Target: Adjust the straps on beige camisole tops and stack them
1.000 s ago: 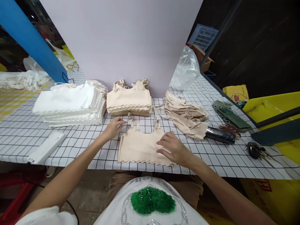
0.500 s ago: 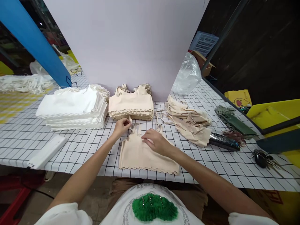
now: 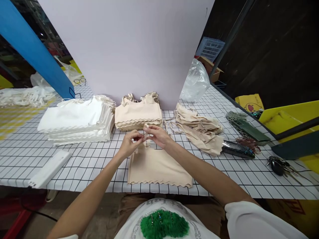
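Note:
A beige camisole [image 3: 159, 167] with a wavy hem lies flat on the checked tabletop in front of me. Above its top edge, my left hand [image 3: 130, 144] pinches one of its thin shoulder straps. My right hand [image 3: 159, 135] meets it there, thumb and fingers closed on the same strap [image 3: 146, 132], part of which is hidden by the fingers. Just behind the hands sits a neat stack of beige camisoles [image 3: 138, 114].
White folded garments [image 3: 72, 116] are stacked at left, behind a white power strip [image 3: 50, 168]. To the right lie a loose beige pile [image 3: 196, 124], a dark shiny object [image 3: 238, 150] and keys [image 3: 279, 167]. A pale panel [image 3: 129, 46] rises at the back.
My hands have come together above the camisole's top edge, the right moving up and left off the fabric. The strap is now lifted between them. The view has shifted slightly.

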A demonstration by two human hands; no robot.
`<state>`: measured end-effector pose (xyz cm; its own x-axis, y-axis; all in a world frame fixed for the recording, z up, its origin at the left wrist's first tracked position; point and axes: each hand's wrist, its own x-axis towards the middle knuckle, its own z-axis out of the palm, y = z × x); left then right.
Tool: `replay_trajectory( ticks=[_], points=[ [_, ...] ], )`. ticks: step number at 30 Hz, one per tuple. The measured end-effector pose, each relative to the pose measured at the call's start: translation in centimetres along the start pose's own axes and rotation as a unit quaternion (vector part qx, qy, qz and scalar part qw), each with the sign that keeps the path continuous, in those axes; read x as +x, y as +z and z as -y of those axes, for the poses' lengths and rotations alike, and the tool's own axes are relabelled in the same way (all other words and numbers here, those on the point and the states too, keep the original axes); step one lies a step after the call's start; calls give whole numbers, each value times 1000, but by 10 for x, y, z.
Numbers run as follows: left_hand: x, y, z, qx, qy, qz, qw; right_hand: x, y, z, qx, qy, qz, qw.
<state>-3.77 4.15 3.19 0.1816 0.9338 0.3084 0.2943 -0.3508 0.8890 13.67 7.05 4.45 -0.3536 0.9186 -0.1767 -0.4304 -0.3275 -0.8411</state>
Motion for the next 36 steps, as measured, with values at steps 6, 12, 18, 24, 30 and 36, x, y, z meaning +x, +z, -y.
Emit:
replay_trajectory(
  ticks=[6, 12, 18, 24, 30, 36],
  points=[
    [-4, 0, 12, -21, -70, -22, 997, 0, -9, 8, -219, -251, -19, 943],
    [-20, 7, -7, -285, -220, -1, 933, -8, -18, 0, -640, -483, 48, 595],
    [-38, 18, -29, -379, -298, 6, 876, -11, -19, -9, -705, -463, 78, 531],
    [-40, 15, -24, -300, -257, -34, 918, -26, -18, 1, -491, -243, 222, 807],
    [-42, 13, -19, -193, -193, -25, 962, -33, -16, 7, -425, -149, 152, 880],
    [-61, 15, -1, 122, -97, 43, 987, -36, -32, 5, -466, -146, 140, 861]
  ],
)
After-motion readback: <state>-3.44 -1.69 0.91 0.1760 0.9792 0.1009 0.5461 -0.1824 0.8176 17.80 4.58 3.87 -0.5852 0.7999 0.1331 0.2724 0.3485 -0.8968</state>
